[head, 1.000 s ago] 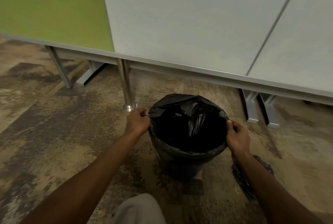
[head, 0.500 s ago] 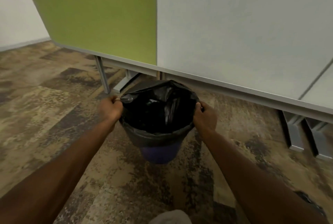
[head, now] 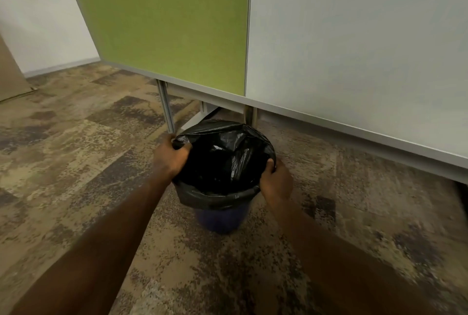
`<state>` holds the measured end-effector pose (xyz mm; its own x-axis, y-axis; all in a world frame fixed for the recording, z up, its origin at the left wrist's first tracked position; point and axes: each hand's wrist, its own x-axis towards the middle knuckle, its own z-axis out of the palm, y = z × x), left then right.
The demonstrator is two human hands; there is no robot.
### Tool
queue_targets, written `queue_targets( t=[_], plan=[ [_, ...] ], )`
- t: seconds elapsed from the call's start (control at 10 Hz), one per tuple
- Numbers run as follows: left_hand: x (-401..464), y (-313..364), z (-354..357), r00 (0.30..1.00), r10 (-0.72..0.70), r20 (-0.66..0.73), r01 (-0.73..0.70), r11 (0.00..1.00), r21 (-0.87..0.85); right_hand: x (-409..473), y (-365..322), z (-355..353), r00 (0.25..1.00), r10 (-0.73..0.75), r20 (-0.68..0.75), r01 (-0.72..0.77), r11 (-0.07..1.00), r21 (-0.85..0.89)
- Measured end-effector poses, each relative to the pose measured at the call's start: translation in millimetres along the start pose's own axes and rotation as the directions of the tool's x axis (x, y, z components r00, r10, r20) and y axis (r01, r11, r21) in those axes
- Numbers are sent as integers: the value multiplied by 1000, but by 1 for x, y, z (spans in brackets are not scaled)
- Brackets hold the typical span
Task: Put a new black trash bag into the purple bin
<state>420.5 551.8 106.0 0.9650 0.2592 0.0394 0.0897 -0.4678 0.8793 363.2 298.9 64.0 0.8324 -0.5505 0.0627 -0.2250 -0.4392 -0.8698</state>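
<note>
Bin: one purple bin (head: 219, 221) on the carpet by the green panel (head: 167, 21) | Bag: one black bag (head: 222, 162) inside, folded over rim | Grip: left hand (head: 170, 156) and right hand (head: 276, 180) each closed on bag edge | Risk: a hard tug may rip the bag, pop it off or tip the bin

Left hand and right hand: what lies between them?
In the head view, the open mouth of the black trash bag in the purple bin lies between the left hand and right hand.
</note>
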Motion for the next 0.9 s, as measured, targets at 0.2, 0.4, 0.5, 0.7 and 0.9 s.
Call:
queue_targets(
  t=[0.2,0.4,0.5,0.7,0.9],
  plan=[
    [18,-18,9,999,34,-9,-33,999,25,8,7,13,1000,8,-1,-8,999,-52],
    [22,-30,10,999,30,-10,-29,991,127,11,9,12,995,-76,66,82,993,-86],
    [23,-34,6,999,32,16,-34,984,173,15,7,9,988,-94,120,107,988,-109],
    [21,-34,2,996,70,56,-88,898,431,14,4,-12,971,-137,198,209,887,-411],
    [-6,-22,4,944,295,146,-321,730,603,8,-6,-34,826,-418,377,563,633,-531]
  ],
)
